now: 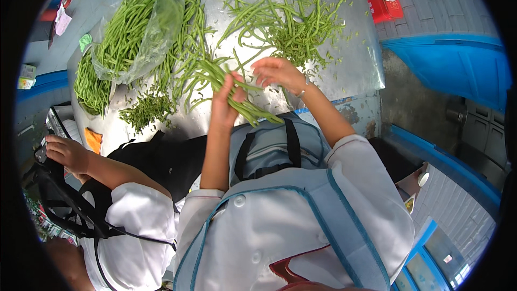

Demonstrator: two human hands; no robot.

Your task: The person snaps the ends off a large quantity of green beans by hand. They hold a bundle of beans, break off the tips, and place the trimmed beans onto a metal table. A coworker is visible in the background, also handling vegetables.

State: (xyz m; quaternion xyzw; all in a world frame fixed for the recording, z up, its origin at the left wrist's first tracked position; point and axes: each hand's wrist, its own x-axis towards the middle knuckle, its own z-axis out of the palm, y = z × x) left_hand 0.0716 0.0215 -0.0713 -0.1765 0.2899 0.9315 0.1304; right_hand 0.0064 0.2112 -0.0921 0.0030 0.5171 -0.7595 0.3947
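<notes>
My left hand [228, 99] is closed around a bunch of green beans [246, 107], held over the near edge of a metal table [351, 72]. Just right of the bunch is my right hand [278, 73], its fingers apart and slightly curled, with nothing clearly in it. Loose long beans [258, 12] lie beyond both hands, beside a heap of beans and short trimmed bits [299, 42]. To the left, a clear plastic bag [161, 28] full of beans lies open, next to a bowl of beans [93, 85]. A pile of small bean ends [147, 109] sits near the table's front edge.
At my left a co-worker's hand [66, 153] holds a black strapped object [52, 169]. An orange cloth [93, 139] lies at the table's left corner. Beyond the right edge are a red box [381, 6] with a plastic bag on it and a blue panel [448, 64].
</notes>
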